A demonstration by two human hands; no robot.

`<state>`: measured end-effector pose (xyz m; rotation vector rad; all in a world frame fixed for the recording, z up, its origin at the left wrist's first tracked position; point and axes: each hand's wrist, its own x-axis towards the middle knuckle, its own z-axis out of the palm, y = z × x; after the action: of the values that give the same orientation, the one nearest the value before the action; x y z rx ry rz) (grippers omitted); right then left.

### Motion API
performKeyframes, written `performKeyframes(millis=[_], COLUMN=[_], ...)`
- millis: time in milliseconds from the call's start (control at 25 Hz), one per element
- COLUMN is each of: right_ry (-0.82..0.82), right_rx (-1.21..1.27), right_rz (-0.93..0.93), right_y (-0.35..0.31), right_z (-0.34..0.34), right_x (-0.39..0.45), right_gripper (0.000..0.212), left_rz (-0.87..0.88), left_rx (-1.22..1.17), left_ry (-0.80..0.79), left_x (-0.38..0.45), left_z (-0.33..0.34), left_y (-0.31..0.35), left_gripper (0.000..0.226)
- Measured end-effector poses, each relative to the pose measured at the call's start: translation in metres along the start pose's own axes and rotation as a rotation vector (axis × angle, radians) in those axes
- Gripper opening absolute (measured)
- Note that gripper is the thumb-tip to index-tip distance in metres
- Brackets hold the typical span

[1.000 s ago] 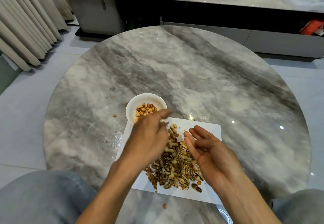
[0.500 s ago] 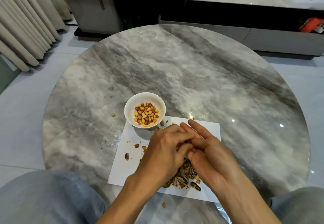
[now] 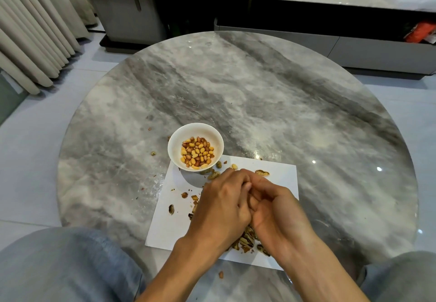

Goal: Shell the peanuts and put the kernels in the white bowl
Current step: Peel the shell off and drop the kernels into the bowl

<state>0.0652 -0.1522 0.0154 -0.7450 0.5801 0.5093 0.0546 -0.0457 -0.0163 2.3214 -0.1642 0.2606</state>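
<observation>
both hands, left hand [image 3: 221,209] and right hand [image 3: 278,216], meet over the white paper [image 3: 165,226], fingers curled together; can't tell what they pinch. white bowl [image 3: 175,150] of kernels [image 3: 197,151] sits just beyond.

Round grey marble table [image 3: 271,103]. White paper sheet [image 3: 280,174] lies flat at 6 o'clock, near the table edge. White bowl [image 3: 175,144] sits at the sheet's 11 o'clock corner, partly on it. Loose shell crumbs [image 3: 153,153] on bare marble at the bowl's 9 o'clock; one kernel [image 3: 221,274] on marble just below the sheet.
</observation>
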Motion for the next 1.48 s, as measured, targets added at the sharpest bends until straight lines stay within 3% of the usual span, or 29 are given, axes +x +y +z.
performKeyframes(millis=[160,360,560,680,840,960,1200,1360,1480], right_ry=[0.022,0.062,0.154,0.191,0.204,0.207,0.229,0.254,0.251], right_rx=[-0.01,0.073,0.055,0.039,0.021,0.005,-0.08,-0.153,-0.157], right_rz=[0.023,0.039,0.01,-0.02,-0.055,-0.062,-0.093,-0.1,-0.106], right_y=[0.005,-0.001,-0.003,-0.006,-0.008,-0.008,-0.013,-0.011,-0.012], right_z=[-0.003,-0.007,-0.007,-0.008,-0.01,-0.011,-0.011,-0.013,-0.014], right_x=[0.002,0.006,0.007,0.007,0.009,0.009,0.008,0.009,0.009], right_gripper=[0.029,0.026,0.025,0.024,0.024,0.024,0.024,0.025,0.024], left_rz=[-0.086,-0.763,-1.04,-1.101,-1.071,-1.047,-0.959,-0.594,-0.557], left_rx=[-0.054,-0.895,-1.428,-1.599,-1.545,-1.487,-1.196,-0.605,-0.493], left_ry=[-0.011,-0.048,-0.013,-0.006,-0.028,-0.075,-0.087,-0.311,-0.387], left_x=[0.0,0.011,0.017,0.017,0.017,0.017,0.013,0.007,0.009], left_z=[0.003,-0.009,-0.024,-0.03,-0.029,-0.03,-0.024,-0.024,-0.031], left_y=[0.0,0.006,0.004,0.005,0.007,0.007,0.007,0.005,-0.002], left_gripper=[0.019,0.033,0.03,0.031,0.041,0.034,0.044,0.058,0.052])
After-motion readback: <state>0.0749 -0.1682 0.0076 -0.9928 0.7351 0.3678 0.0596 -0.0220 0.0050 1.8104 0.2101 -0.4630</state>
